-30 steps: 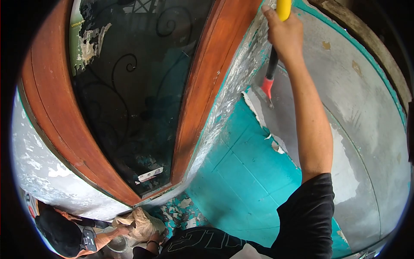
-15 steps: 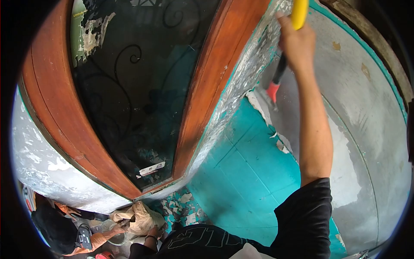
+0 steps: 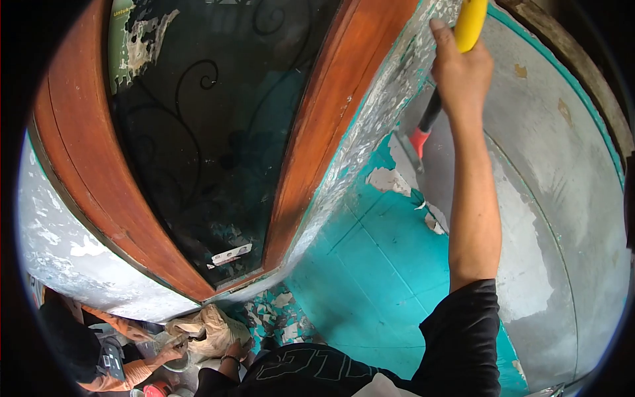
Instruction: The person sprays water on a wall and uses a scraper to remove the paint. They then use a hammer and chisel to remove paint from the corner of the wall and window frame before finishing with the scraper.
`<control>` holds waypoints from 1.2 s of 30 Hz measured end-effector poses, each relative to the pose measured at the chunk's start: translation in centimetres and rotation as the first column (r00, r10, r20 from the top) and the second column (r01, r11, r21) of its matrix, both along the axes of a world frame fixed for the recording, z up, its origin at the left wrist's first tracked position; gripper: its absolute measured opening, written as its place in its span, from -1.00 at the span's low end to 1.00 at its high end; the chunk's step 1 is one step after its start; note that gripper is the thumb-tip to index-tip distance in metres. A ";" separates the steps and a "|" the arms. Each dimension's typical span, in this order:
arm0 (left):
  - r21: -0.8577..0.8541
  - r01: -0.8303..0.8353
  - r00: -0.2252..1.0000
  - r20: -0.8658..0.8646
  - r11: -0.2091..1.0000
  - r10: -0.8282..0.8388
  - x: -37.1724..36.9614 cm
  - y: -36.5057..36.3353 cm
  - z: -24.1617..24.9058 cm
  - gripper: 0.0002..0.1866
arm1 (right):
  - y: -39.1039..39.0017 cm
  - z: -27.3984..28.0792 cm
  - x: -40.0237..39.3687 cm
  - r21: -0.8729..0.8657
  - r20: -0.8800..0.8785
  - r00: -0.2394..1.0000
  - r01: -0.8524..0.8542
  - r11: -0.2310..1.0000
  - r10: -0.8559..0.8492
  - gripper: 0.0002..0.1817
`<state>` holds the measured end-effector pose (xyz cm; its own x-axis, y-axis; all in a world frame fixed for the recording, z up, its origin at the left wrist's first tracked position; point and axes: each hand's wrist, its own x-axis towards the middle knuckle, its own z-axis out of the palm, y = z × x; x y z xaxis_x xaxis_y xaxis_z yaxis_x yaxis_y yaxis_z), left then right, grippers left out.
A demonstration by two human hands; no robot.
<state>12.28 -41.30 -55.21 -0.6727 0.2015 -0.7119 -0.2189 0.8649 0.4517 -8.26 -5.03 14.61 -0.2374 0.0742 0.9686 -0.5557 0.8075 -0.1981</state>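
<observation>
Our right hand [image 3: 465, 76] had its fingers closed around the handle of a scraper [image 3: 430, 111], yellow at the near end, black further along and red by the blade. The thumb pointed away along the left side of the yellow part. The scraper slanted out beyond the hand to the left, its blade [image 3: 407, 151] at the edge where teal paint [image 3: 374, 264] met bare grey wall [image 3: 549, 165].

Just left of the blade, a loose flap of paint [image 3: 389, 180] showed its pale underside; a smaller curl [image 3: 433, 223] hung nearer to us.

Left of the wall we saw a wooden frame [image 3: 317, 126] around dark glass [image 3: 218, 145], with scrolled metalwork showing in it and torn paper on its far left.

Our left hand [image 3: 236, 352], banded at the wrist, was on the near left, beside a brown sack [image 3: 210, 331]; we could not tell how its fingers were set. Paint flakes [image 3: 281, 316] lay to its right. Further left, a co-worker [image 3: 69, 344] in orange sleeves had a hand [image 3: 173, 351] near the sack.
</observation>
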 end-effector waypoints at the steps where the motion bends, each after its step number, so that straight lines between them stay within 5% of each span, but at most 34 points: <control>1: -0.002 0.000 1.000 0.005 1.000 0.000 0.0 0.0 -0.4 -0.29 | -0.9 0.3 0.5 0.006 0.000 1.000 -0.003 1.000 0.003 -0.64; 5: -0.025 0.052 0.998 0.041 0.998 -0.051 -0.1 0.5 -1.0 -0.34 | -3.9 -0.3 0.4 0.100 0.113 0.976 0.174 0.980 -0.185 -0.66; 8: -0.019 0.068 0.998 -0.001 0.998 -0.068 -0.5 1.2 1.2 -0.37 | -4.2 1.0 0.6 0.047 0.100 0.986 0.127 0.991 -0.131 -0.65; 9: -0.028 0.074 0.997 -0.009 0.997 -0.074 -0.2 1.2 1.7 -0.38 | -3.9 1.2 0.7 0.088 0.049 0.968 0.241 0.967 -0.245 -0.63; 14: 0.010 0.045 0.999 -0.024 0.999 -0.045 0.2 0.3 -0.4 -0.37 | -1.3 0.4 -1.2 0.105 0.046 0.978 0.199 0.974 -0.205 -0.58; 16: 0.021 0.012 1.000 -0.011 1.000 -0.012 0.3 0.4 0.0 -0.37 | 0.5 0.7 -1.6 0.011 0.034 0.999 0.006 1.000 -0.007 -0.59; 17: -0.005 0.034 0.999 0.037 0.999 -0.034 0.4 0.0 0.0 -0.29 | 0.6 0.0 -1.5 0.029 0.102 0.981 0.163 0.986 -0.166 -0.62; 22: -0.038 0.019 1.000 0.011 0.999 -0.019 0.4 -0.6 -0.9 -0.33 | 0.2 -0.1 -1.0 0.056 0.063 0.986 0.152 0.987 -0.156 -0.64; 25: -0.013 0.035 0.999 0.000 0.999 -0.035 1.4 -1.3 -0.8 -0.33 | 0.4 1.1 -0.2 -0.010 0.098 0.995 -0.020 1.000 0.021 -0.65; 29: -0.047 0.082 0.996 -0.029 0.996 -0.083 1.2 -1.3 -1.0 -0.37 | 0.5 -2.1 -1.2 0.013 0.107 0.990 0.088 0.996 -0.089 -0.69; 34: -0.017 0.074 0.997 -0.037 0.997 -0.075 1.5 -2.1 1.4 -0.39 | 1.1 -0.6 0.1 -0.052 0.109 0.994 -0.003 0.999 0.009 -0.66; 36: -0.066 0.123 0.985 0.130 0.990 -0.113 0.6 -1.6 1.3 -0.27 | 1.1 -3.0 -1.3 0.019 0.086 0.984 0.153 0.988 -0.154 -0.68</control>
<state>12.86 -42.92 -53.90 -0.5515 0.2178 -0.8053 -0.1643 0.9181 0.3608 -9.56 -3.91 11.58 -0.3071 0.1045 0.9459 -0.4063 0.8844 -0.2297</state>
